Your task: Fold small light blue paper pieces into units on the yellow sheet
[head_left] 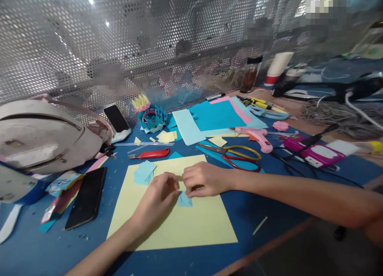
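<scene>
A small light blue paper piece point(185, 199) lies on a large pale yellow sheet point(179, 228), with a fold or cut line visible on it. My left hand point(161, 194) curls at its upper left edge, fingertips pinched. My right hand point(206, 180) is closed at its upper right edge, thumb and fingers on the paper. A stack of light blue squares point(145, 172) sits at the sheet's upper left. Scissors point(236, 154) with yellow and red handles and a red cutter point(151, 153) lie beyond the sheet.
A pink glue gun point(257, 136), blue sheets point(218, 114) and a blue paper flower point(151, 117) are farther back. At the left are a bag point(44, 136) and a dark phone point(86, 198). A magenta box point(314, 150) with cables lies right.
</scene>
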### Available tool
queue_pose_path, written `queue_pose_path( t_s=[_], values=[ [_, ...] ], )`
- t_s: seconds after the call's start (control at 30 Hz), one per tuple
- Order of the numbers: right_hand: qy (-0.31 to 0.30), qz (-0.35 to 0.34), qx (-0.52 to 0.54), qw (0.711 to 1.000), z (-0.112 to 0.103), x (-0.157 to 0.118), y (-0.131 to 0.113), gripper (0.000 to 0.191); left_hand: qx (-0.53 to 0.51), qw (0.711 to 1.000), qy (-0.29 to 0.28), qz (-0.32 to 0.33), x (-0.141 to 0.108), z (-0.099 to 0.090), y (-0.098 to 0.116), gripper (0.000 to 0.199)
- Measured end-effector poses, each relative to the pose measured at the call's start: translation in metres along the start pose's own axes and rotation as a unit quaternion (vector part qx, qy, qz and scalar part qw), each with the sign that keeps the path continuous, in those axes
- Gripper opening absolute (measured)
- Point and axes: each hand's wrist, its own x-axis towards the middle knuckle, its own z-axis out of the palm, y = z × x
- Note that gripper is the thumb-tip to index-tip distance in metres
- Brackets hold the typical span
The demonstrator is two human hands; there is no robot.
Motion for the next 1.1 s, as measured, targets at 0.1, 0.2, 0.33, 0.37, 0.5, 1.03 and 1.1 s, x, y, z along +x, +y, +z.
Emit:
queue_pose_path(
  t_s=[0.1,0.2,0.33,0.37,0.5,1.03,1.1],
  values=[
    [0.007,0.065,0.071,0.995,-0.001,0.001,-0.002,0.017,0.056,0.998,-0.015,-0.011,0.009,0.003,0.004,0.005],
    [0.015,0.146,0.119,0.982,0.0,0.003,-0.003,0.01,0.066,0.997,-0.026,-0.011,0.014,0.004,0.006,0.01],
    [0.013,0.207,0.109,0.972,0.004,0.004,-0.005,0.013,0.073,0.997,-0.021,-0.01,0.015,0.006,0.004,0.013],
    [0.012,0.214,0.099,0.972,0.004,0.004,-0.005,0.014,0.074,0.997,-0.017,-0.009,0.014,0.007,0.004,0.011],
    [0.009,0.24,0.078,0.967,0.003,0.003,-0.011,0.015,0.08,0.997,-0.01,-0.005,0.012,0.005,0.003,0.003],
    [-0.089,0.331,0.025,0.939,-0.017,0.021,-0.033,0.015,0.08,0.996,-0.026,0.005,0.005,0.002,0.006,0.006],
    [-0.115,0.325,0.016,0.939,-0.021,0.026,-0.034,0.016,0.076,0.996,-0.034,0.008,0.005,0.002,0.007,0.006]
  ],
)
